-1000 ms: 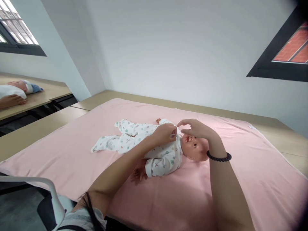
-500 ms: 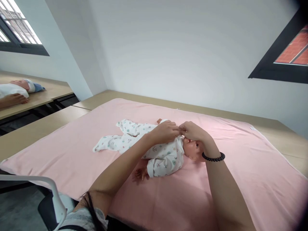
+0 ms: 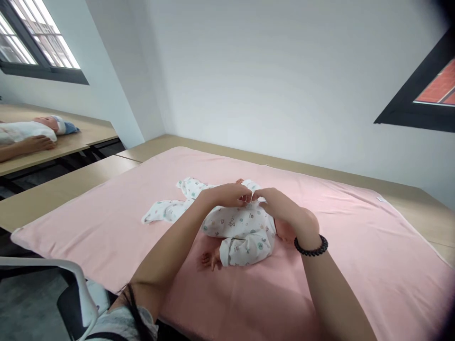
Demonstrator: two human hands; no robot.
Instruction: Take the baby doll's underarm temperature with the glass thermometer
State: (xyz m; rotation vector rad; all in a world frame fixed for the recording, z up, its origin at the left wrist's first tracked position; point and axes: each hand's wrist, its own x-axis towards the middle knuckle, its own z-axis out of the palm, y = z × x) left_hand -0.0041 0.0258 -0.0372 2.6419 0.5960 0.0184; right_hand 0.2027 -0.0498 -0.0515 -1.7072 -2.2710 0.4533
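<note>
A baby doll (image 3: 284,229) lies on its back on a pink blanket (image 3: 337,284), its head toward the right. It wears a white, patterned baby romper (image 3: 236,222) with long sleeves and legs. My left hand (image 3: 230,195) is over the romper's chest, fingers curled and pinching the white cloth at its front. Facing it from the neck side, my right hand (image 3: 279,204) pinches the same front with bent fingers. The fingertips nearly meet. My right hand and wrist, with a black bead bracelet (image 3: 311,246), hide most of the doll's face.
Wooden tables (image 3: 106,166) carry the blanket, against a white wall (image 3: 266,85). At far left another doll (image 3: 31,130) lies on a separate table, with another person's hand (image 3: 37,143) beside it. A white chair arm (image 3: 78,279) stands at the lower left.
Both hands have shifted from near the doll's chin down to the romper's chest, slightly left. The camera view has moved a little.
</note>
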